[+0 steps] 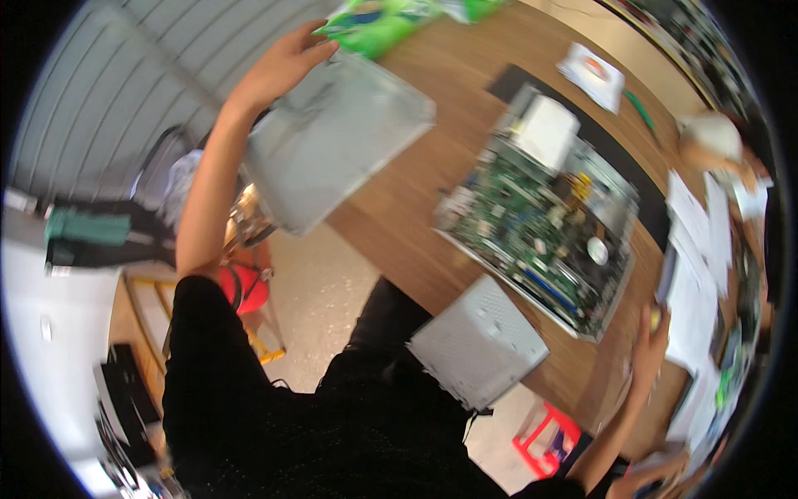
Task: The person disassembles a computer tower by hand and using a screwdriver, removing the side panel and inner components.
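Observation:
My left hand (287, 65) is at the far left of the table, fingers stretched out and apart. It is beside the upper corner of a grey metal computer case cover (349, 137), next to a green plastic package (374, 25). The cover juts past the table's edge. On the right, my right hand (650, 349) is curled round a small yellowish thing (655, 318), mostly hidden by the fingers. An opened computer case (603, 328) lies flat between my hands, its green circuit board (519, 216) exposed. A perforated metal panel (480, 341) is at the table's near edge.
A black mat (652, 187) is partly under the case. Loose papers (694, 308) lie on the right. A white packet (592, 76) and a green tool (640, 118) sit behind the case. Red stools (547, 441) stand below the table. Another person's hand (665, 470) shows at lower right.

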Demonstrator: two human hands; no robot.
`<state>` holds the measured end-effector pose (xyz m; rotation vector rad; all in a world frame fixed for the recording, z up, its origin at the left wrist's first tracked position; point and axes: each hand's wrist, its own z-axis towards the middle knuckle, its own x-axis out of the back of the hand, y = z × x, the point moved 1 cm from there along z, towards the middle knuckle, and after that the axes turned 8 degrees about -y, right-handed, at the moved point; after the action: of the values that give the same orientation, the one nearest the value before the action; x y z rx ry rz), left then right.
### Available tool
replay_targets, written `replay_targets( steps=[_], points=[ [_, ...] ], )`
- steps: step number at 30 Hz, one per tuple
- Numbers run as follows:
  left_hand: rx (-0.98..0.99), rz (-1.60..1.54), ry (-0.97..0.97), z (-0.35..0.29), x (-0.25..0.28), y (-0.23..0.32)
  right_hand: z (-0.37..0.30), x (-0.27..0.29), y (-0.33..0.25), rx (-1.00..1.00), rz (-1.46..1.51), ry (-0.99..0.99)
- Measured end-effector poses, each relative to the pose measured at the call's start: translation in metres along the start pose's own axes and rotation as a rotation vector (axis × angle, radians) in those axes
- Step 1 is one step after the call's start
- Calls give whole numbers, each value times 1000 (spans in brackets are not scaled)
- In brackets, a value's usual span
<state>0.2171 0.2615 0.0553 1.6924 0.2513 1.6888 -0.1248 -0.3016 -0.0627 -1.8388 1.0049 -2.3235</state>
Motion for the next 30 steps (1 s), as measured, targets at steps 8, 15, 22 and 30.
replay_targets(
  steps=[8,15,22,30],
  points=[
    [593,95,54,-6,51,-198,-14,-51,31,10,-18,-96],
    [350,361,417,8,-1,-197,-12,-47,-12,90,320,-313],
    [289,325,611,0,26,-162,-19,-52,-22,249,12,-283],
    [-384,167,657,-33,39,-13,-22,-41,-49,184,44,-180]
  ],
)
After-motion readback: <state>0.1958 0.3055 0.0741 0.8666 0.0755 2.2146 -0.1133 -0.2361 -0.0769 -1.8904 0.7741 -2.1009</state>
